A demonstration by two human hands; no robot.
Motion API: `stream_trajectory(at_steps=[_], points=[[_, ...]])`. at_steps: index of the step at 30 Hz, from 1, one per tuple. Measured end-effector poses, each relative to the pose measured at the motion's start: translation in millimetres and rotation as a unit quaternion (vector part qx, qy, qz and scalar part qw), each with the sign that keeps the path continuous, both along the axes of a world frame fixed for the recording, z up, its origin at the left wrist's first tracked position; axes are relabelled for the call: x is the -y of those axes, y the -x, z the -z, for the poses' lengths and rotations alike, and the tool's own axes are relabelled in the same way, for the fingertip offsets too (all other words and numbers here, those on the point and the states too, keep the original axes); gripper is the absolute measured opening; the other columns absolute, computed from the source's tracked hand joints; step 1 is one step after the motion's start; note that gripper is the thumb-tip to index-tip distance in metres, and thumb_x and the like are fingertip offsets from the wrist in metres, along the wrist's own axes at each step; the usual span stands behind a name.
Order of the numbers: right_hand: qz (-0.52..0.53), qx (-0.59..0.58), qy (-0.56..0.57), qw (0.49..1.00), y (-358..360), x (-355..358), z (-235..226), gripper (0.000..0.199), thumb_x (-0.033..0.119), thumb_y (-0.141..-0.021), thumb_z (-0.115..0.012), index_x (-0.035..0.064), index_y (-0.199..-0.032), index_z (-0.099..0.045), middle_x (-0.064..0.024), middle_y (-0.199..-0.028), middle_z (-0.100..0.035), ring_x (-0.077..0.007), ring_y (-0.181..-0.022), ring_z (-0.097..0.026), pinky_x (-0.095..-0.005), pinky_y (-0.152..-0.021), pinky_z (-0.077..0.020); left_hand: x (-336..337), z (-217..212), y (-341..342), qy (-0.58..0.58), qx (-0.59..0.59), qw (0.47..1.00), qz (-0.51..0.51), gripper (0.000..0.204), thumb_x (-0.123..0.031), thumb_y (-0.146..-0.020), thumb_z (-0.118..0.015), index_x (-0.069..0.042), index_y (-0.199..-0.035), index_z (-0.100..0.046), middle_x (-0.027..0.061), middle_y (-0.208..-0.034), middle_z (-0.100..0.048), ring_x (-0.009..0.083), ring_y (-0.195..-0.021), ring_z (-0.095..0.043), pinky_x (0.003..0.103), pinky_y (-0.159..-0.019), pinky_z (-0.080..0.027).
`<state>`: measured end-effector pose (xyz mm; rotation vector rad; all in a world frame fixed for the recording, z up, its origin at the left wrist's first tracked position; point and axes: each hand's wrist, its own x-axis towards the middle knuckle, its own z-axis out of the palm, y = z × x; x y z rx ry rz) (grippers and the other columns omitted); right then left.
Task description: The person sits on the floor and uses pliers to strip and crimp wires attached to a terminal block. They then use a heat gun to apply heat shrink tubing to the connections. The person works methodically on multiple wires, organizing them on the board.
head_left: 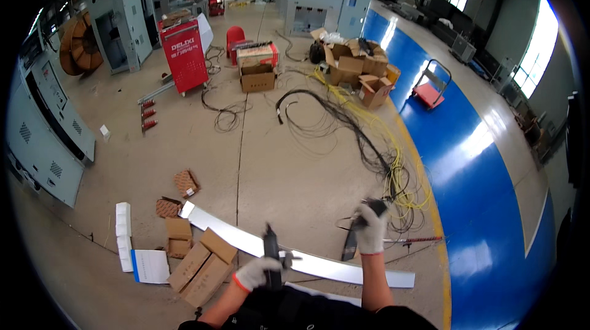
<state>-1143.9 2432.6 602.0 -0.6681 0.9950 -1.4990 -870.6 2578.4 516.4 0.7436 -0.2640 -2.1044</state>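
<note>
My left hand [258, 273], in a white glove with an orange cuff, is closed around a black power tool [270, 247]. The tool stands roughly upright over a long white metal strip [246, 239] on the floor. To the right, my right hand [372, 229], gloved too, is raised and closed on a dark object [377, 207]; blur hides its kind. Beneath that hand a dark flat piece [350, 247] lies near the strip. Left of the tool sit an opened cardboard box [200, 271] and a white-and-blue booklet [151, 267].
Black cables [344, 118] and yellow wires [393, 139] sprawl ahead to the right. Beyond them stand several cardboard boxes [344, 67], a red cart [184, 53] and a flat trolley [428, 93]. Grey cabinets [52, 127] line the left side. A blue floor lane [461, 164] runs along the right.
</note>
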Motion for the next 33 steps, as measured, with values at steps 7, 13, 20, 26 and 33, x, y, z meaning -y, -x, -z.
stream_trajectory(at_steps=[7, 13, 20, 26, 33], points=[[-0.266, -0.196, 0.009, 0.944, -203, 95, -29, 0.044, 0.007, -0.08, -0.074, -0.0022, -0.119, -0.056, -0.0075, -0.09, -0.065, -0.0133, -0.078, -0.065, -0.0264, -0.065, -0.0526, 163, -66, -116, 0.175, -0.133, 0.967, -0.132, 0.092, -0.004, -0.071, -0.066, -0.009, -0.155, -0.03, 0.0308, -0.144, -0.047, 0.0243, -0.105, -0.062, 0.032, -0.089, -0.052], [-0.316, -0.259, 0.093, 0.908, -280, 225, -48, 0.045, 0.008, -0.079, -0.076, 0.0006, -0.12, -0.057, -0.0081, -0.095, -0.066, -0.0124, -0.083, -0.064, -0.0271, -0.072, -0.0546, 266, -68, -181, 0.199, 0.028, 0.945, -0.259, 0.093, -0.004, -0.071, -0.063, -0.003, -0.155, -0.024, 0.0283, -0.142, -0.05, 0.0162, -0.099, -0.059, 0.026, -0.087, -0.05], [-0.341, -0.381, 0.308, 0.802, -364, 393, -46, 0.047, 0.017, -0.077, -0.081, 0.0055, -0.117, -0.059, -0.0193, -0.098, -0.07, -0.0343, -0.086, -0.071, -0.0401, -0.075, -0.0571, 434, -86, -222, 0.191, 0.174, 0.914, -0.313, 0.08, 0.0, -0.07, -0.061, -0.002, -0.147, -0.039, 0.009, -0.133, -0.056, 0.0173, -0.106, -0.058, 0.031, -0.093, -0.046], [-0.39, -0.411, 0.303, 0.766, -412, 527, -62, 0.044, 0.016, -0.077, -0.08, 0.0053, -0.115, -0.059, -0.02, -0.093, -0.07, -0.0358, -0.088, -0.072, -0.0408, -0.073, -0.0566, 555, -98, -260, 0.146, 0.235, 0.909, -0.31, 0.075, 0.0, -0.068, -0.061, -0.001, -0.142, -0.043, 0.0132, -0.135, -0.054, 0.0244, -0.125, -0.054, 0.036, -0.105, -0.044], [-0.438, -0.131, 0.102, 0.884, -498, 685, -48, 0.035, 0.017, -0.081, -0.076, 0.0021, -0.11, -0.061, -0.0059, -0.084, -0.069, -0.0166, -0.079, -0.068, -0.0333, -0.073, -0.0549, 685, -113, -322, 0.152, 0.231, 0.887, -0.37, 0.066, 0.004, -0.071, -0.062, 0.003, -0.136, -0.049, 0.0148, -0.114, -0.069, 0.0215, -0.096, -0.069, 0.035, -0.083, -0.054]])
